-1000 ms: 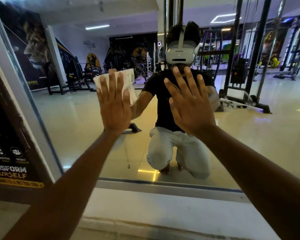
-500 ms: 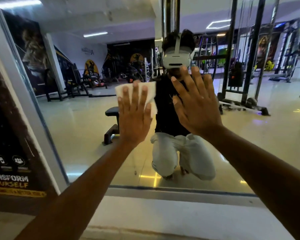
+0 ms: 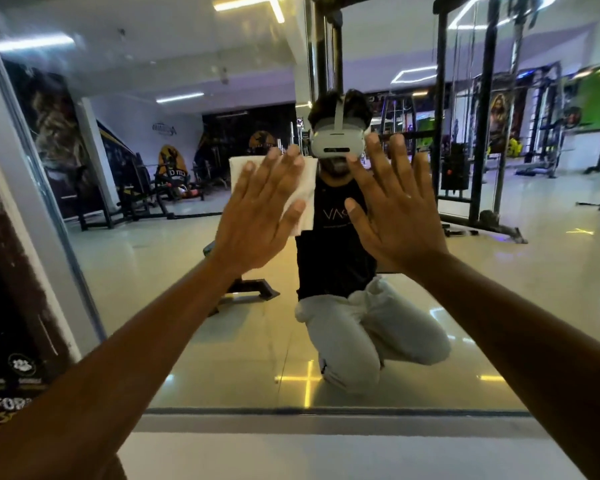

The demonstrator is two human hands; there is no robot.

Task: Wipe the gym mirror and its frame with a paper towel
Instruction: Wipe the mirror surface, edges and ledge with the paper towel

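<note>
- Glass of the gym mirror (image 3: 194, 306) is filled with a reflected glossy tiled floor, ceiling strip lights and dark weight machines.
- White paper towel (image 3: 305, 188) is pressed flat on the glass under the left hand (image 3: 257, 216), fingers spread straight.
- Right hand (image 3: 395, 216) is laid open just beside it, fingers fanned.
- Pale frame (image 3: 291, 427) is seen along the bottom edge, a dark poster (image 3: 11, 306) at the left.

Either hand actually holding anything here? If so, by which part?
No grip. The left hand presses the paper towel flat to the mirror with straight fingers, covering its lower left part. The right hand lies flat, bare.
</note>
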